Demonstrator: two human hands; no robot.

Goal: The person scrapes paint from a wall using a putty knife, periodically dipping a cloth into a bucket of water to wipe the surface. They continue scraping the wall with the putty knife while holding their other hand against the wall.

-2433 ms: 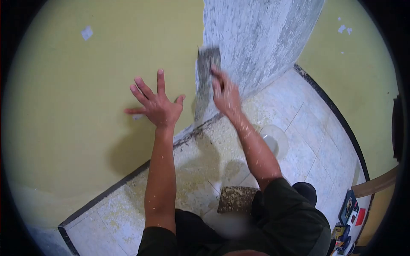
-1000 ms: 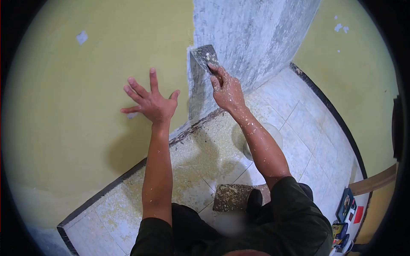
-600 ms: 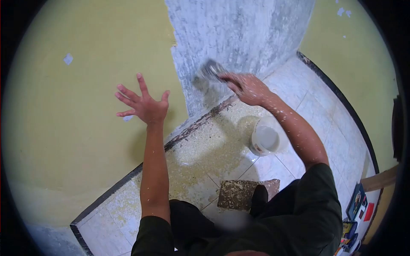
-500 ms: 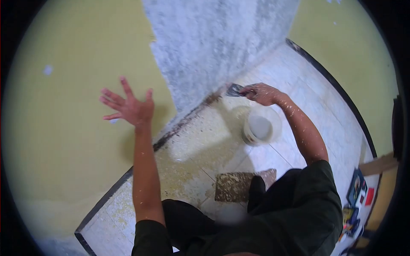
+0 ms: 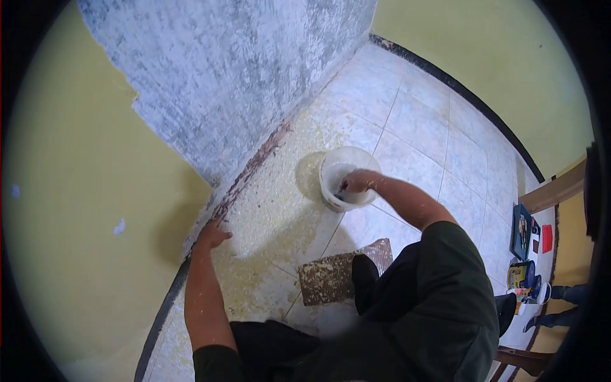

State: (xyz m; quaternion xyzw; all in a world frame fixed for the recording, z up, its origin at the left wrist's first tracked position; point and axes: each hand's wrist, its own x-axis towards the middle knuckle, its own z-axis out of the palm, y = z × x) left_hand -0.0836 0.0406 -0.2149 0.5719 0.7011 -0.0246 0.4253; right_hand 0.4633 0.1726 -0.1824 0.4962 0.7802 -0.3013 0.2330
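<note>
A white plastic bucket (image 5: 331, 160) stands on the tiled floor in front of me. My right hand (image 5: 360, 181) reaches over its near rim, fingers closed on a scraper (image 5: 342, 192), most of which is hidden by the hand and the bucket. Pale material shows inside. My left hand (image 5: 214, 235) is low by the foot of the wall, thumb stretched out, fingertips right at the dark, stripped skirting line (image 5: 245, 175). Above that line, the wall has a grey-white bare patch (image 5: 216, 76) with a ragged edge against the yellow paint (image 5: 76, 191).
Yellowish flakes litter the floor (image 5: 267, 219) along the wall. A flake-covered brown mat (image 5: 326, 280) lies beside my foot. Paint tubs (image 5: 520, 275), a dark tray (image 5: 523, 232) and a red item (image 5: 547, 239) stand at right, near another person's legs (image 5: 568, 305).
My right hand has gone from the wall's base into the bucket with the scraper. My left hand has dropped from the yellow wall to the skirting. The view has shifted right.
</note>
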